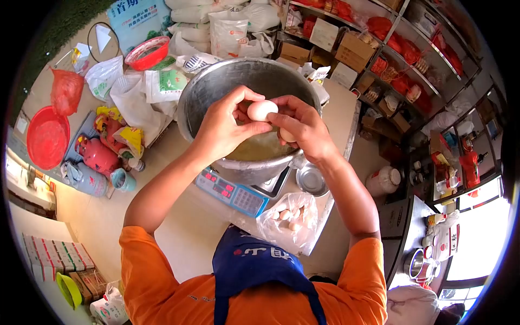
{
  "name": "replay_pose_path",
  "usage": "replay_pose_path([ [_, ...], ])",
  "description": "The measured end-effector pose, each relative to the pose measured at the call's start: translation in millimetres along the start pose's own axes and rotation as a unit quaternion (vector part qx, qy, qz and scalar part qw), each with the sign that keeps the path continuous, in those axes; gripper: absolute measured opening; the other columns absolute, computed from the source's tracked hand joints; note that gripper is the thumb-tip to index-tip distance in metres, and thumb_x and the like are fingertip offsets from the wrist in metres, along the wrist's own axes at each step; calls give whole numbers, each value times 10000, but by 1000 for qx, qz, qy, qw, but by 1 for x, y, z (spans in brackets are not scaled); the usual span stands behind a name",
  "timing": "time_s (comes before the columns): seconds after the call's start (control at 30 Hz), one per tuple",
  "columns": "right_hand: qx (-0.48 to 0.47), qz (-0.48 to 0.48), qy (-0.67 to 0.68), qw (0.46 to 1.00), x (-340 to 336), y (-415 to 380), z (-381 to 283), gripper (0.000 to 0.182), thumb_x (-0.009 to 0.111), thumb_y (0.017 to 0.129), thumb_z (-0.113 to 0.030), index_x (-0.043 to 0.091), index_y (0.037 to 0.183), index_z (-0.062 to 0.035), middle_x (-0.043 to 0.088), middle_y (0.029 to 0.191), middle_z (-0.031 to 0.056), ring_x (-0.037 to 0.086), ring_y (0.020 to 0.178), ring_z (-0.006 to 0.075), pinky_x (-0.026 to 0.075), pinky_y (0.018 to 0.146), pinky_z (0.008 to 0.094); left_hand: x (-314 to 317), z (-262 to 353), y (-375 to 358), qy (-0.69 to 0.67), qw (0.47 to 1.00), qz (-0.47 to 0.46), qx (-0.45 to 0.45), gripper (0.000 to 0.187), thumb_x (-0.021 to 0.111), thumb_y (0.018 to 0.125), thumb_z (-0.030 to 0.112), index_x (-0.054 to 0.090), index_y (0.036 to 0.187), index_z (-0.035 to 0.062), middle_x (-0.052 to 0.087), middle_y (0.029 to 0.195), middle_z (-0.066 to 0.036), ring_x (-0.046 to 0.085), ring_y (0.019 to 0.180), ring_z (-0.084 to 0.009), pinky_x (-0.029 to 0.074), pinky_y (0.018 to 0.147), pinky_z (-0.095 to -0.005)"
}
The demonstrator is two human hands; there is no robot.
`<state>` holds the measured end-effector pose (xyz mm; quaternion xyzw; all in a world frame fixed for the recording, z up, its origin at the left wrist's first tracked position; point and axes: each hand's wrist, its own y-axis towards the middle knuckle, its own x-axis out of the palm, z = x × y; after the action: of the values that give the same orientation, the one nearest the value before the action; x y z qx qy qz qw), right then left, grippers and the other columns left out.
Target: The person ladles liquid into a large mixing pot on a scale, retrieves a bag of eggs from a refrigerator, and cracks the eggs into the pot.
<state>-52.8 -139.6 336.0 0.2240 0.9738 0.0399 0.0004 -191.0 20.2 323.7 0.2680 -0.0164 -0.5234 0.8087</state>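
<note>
Above the big metal pot [197,70], my left hand [227,119] pinches a pale egg [262,110] between thumb and fingers. My right hand [306,130] meets it from the other side, its fingertips on the same egg. A second egg [287,136] is tucked under the fingers of my right hand. Yellowish liquid shows in the bottom of the pot, partly hidden by my hands. The pot stands on a blue digital scale [232,193] with lit red digits. Close to me lies a clear plastic bag [290,222] with several eggs inside.
A round metal dish [311,179] sits right of the scale. Bags and a red basin [147,53] lie at the back left. Shelves [379,49] with boxes stand at the right, and a white bucket [383,181] is on the floor.
</note>
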Motion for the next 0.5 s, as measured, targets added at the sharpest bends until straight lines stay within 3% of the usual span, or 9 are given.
replay_pose_path([
  [0.07, -52, 9, -30, 998, -8, 3, 7, 352, 741, 936, -151, 604, 1222, 2, 700, 951, 56, 594, 682, 80, 453, 577, 228, -2, 0, 1, -89, 996, -24, -11, 336, 746, 915, -4, 620, 1226, 4, 702, 1125, -66, 651, 1025, -103, 530, 903, -256],
  [0.17, -97, 33, -110, 989, -9, 5, 10, 384, 760, 921, -139, 608, 1243, 3, 721, 977, 77, 651, 767, 122, 519, 686, 268, -9, 4, 6, -79, 995, -23, -63, 301, 710, 936, -12, 647, 1230, -4, 703, 1170, -76, 659, 1058, -113, 528, 947, -258],
  [0.37, -182, 81, -259, 945, 0, 3, 8, 459, 793, 877, -190, 681, 1287, -15, 768, 1012, 154, 720, 883, 173, 556, 819, 336, -2, 3, 8, -4, 999, 5, -53, 261, 687, 914, -38, 685, 1174, -8, 730, 1094, -62, 667, 973, -83, 547, 860, -237],
  [0.5, -168, 126, -260, 942, 5, 4, 10, 460, 799, 830, -217, 726, 1248, -39, 777, 993, 156, 728, 869, 176, 559, 823, 332, 7, -1, 5, 46, 997, 45, -35, 257, 709, 884, -41, 700, 1139, -13, 742, 1034, -52, 662, 947, -70, 548, 822, -233],
])
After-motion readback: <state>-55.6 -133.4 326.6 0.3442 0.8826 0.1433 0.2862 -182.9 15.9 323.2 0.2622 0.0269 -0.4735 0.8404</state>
